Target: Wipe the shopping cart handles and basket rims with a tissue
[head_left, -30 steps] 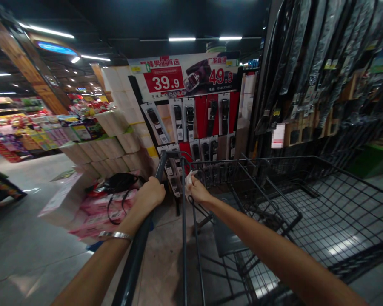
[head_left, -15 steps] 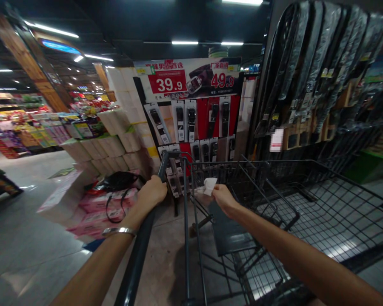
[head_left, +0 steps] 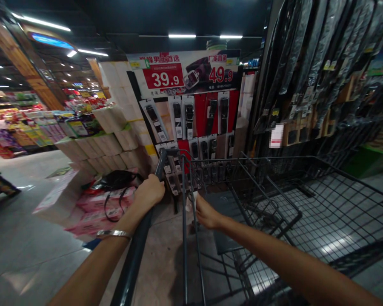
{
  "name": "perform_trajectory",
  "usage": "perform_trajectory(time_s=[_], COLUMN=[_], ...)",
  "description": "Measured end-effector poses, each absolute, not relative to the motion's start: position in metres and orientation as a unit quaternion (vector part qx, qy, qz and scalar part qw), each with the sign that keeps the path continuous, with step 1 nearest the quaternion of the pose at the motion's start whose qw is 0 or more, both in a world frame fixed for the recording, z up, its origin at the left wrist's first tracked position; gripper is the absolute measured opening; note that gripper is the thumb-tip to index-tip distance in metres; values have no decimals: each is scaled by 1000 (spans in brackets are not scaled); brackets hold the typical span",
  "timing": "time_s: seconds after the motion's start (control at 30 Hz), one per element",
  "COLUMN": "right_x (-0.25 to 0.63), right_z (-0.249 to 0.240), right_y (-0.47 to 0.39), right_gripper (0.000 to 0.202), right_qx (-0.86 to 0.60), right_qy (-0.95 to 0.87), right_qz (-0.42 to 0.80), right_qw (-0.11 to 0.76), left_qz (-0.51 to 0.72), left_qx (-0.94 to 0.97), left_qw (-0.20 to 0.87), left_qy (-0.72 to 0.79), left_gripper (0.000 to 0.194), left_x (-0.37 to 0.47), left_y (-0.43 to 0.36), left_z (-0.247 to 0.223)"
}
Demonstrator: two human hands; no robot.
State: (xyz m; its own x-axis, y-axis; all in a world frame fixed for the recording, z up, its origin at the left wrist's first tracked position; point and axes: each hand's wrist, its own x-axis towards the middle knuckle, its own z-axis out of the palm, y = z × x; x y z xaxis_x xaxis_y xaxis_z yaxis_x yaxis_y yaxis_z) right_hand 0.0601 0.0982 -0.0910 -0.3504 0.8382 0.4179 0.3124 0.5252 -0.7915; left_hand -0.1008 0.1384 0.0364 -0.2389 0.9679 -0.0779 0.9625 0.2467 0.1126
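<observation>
Black wire shopping cart (head_left: 306, 199) lies tipped on its side, basket bare, long axis running away rightward. Left hand (head_left: 149, 193) is wrapped tight around its dark handle bar (head_left: 137, 250); right hand (head_left: 207, 212) rests inside by the grey seat flap (head_left: 225, 204), grip unclear.

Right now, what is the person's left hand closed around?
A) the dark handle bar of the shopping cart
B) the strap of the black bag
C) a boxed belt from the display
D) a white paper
A: the left hand is wrapped around the cart handle, with the black bag lying apart on the pink packs beyond it.
</observation>
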Motion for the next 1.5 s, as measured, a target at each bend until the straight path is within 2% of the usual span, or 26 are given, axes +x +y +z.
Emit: perform_trajectory(time_s=[0.3,0.53,0.77,0.93,1.07,1.23,1.37,1.43,1.5], right_x=[66,91,100,106,111,120,112,100,85], right_z=[-120,-159,-161,-157,-142,-96,-48,-32,-25], right_y=[105,87,68,59,54,54,36,21,6], right_gripper=[45,38,51,27,20,36,29,28,33], right_qx=[-416,-516,-579,-591,-570,-505,-477,-392,-282], right_qy=[-799,-808,-785,-755,-729,-705,-696,-748,-826], right_qz=[241,182,155,212,279,348,324,299,271], right_qw=[362,216,155,189,257,357,429,444,406], left_qz=[22,28,39,47,49,49,48,47,47], left_qx=[614,619,625,632,632,631,632,632,633], left_qw=[70,72,85,96,102,111,121,121,119], left_qy=[786,781,775,768,766,766,764,764,763], left_gripper=[39,38,38,37,37,38,39,39,39], left_x=[-103,-103,-104,-104,-103,-102,-101,-101,-101], left_y=[143,140,142,143,140,136,133,132,132], left_z=[36,35,32,31,33,36,38,39,39])
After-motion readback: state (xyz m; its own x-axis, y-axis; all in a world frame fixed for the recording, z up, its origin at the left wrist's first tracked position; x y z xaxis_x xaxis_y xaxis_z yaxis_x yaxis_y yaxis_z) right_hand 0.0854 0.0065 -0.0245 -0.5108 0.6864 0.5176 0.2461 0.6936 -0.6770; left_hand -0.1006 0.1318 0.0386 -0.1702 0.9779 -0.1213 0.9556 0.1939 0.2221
